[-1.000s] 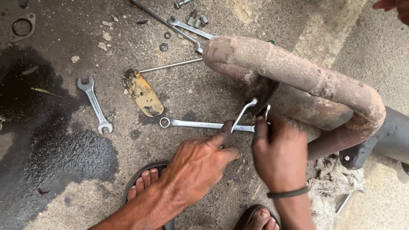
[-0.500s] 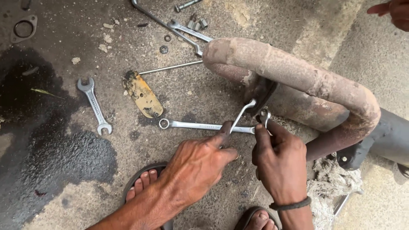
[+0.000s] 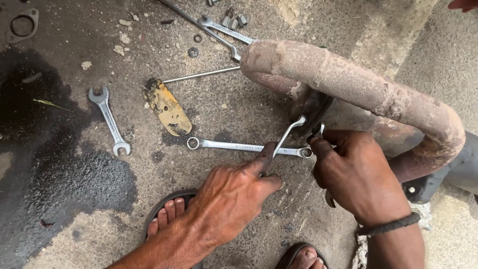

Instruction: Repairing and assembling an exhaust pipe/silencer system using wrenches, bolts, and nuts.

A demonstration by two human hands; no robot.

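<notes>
A rusty bent exhaust pipe (image 3: 348, 82) lies across the concrete floor. My left hand (image 3: 234, 192) grips a slim silver wrench (image 3: 289, 135) whose head reaches the dark flange (image 3: 313, 107) under the pipe. My right hand (image 3: 356, 174) is closed on a second wrench (image 3: 317, 132) at the same flange; most of that tool is hidden by the fingers. Just beyond my left fingers a combination wrench (image 3: 244, 146) lies flat on the ground.
An open-ended wrench (image 3: 109, 121) and a yellow worn plate (image 3: 167, 107) lie to the left, a thin rod (image 3: 201, 75) and more tools, nuts and washers (image 3: 231, 22) further back. A dark oil stain (image 3: 55, 164) covers the left floor. My sandalled feet (image 3: 167, 214) are below. Another person's fingertip (image 3: 463, 5) shows top right.
My right hand has shifted slightly down and right at the flange. My left hand keeps its hold on the slim wrench, almost in place.
</notes>
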